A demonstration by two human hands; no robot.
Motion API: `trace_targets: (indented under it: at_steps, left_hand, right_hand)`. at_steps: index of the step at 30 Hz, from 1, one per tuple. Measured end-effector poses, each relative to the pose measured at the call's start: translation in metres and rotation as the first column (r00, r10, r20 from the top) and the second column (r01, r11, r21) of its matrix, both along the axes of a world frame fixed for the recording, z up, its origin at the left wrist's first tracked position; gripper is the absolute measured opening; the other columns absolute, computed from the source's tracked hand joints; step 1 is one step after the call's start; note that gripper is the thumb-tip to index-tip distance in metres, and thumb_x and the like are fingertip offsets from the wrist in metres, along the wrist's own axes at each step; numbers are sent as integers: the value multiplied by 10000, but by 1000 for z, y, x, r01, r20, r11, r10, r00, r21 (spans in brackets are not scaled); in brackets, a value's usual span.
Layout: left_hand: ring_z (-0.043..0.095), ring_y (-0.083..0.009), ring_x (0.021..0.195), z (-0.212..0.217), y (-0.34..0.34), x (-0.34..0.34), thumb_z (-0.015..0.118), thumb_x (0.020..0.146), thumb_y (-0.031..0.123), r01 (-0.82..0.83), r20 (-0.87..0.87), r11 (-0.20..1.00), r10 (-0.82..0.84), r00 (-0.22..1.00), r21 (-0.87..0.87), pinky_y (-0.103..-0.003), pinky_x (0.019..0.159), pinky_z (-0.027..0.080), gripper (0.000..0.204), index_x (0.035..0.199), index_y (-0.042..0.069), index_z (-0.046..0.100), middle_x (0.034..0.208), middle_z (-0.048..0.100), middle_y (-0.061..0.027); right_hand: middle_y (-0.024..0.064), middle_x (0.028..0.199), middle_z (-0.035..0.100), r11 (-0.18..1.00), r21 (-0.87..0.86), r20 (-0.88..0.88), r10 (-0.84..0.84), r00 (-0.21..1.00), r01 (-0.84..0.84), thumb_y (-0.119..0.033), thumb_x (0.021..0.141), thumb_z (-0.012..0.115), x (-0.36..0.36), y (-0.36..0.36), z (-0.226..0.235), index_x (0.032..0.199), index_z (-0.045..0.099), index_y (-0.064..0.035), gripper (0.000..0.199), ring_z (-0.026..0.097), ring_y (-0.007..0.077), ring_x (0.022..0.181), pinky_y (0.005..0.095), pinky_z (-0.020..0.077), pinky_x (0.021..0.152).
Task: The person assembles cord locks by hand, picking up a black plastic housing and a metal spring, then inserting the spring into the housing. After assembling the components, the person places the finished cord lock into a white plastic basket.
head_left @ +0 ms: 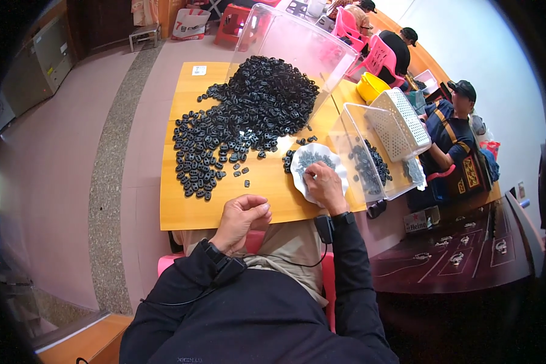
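My right hand (326, 185) reaches into a white scalloped dish (298, 184), its fingertips drawn together at the small grey pieces (312, 161) inside. What the fingertips grip, if anything, is hidden. Just over the table's front edge, my left hand (242, 219) is closed, thumb against the curled fingers; anything between them is too small to make out. Left of the dish lies a big heap of small black oval plastic pieces with holes (267, 97). Looser ones (197, 161) spread toward the near left of the wooden table (267, 203).
A clear plastic bin (340, 51) lies tipped behind the heap. To the right, another clear bin (353, 136) holds black pieces, with a white perforated basket (400, 124) by it. Beyond are a yellow bowl (372, 88) and a seated person (449, 130). A cable runs from my right wrist.
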State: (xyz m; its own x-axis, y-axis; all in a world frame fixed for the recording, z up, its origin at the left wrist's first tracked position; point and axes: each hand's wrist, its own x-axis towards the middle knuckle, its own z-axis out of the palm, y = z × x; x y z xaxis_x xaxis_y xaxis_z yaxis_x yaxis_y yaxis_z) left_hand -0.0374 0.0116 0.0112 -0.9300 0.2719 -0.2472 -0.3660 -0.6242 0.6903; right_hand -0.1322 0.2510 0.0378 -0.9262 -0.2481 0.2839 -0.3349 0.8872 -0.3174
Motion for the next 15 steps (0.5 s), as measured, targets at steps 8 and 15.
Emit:
trace_targets:
  at_steps: [8, 15]
  left_hand:
    - [636, -140, 752, -1, 2, 0, 638, 877, 39, -14, 18, 1000, 14, 1000, 6, -285, 719, 565, 108, 971, 5, 596, 846, 637, -62]
    - [637, -145, 754, -1, 3, 1, 635, 877, 34, -15, 16, 1000, 15, 1000, 1, -288, 720, 565, 114, 978, 1, 592, 847, 639, -66]
  right_hand:
    - [147, 778, 631, 969, -241, -98, 27, 995, -50, -78, 789, 646, -2, 15, -11, 840, 643, -12, 83, 628, 286, 696, 338, 477, 625]
    - [138, 722, 635, 957, -290, -125, -9, 992, -27, -79, 848, 631, 2, 21, -18, 864, 630, 10, 91, 605, 216, 624, 304, 467, 583]
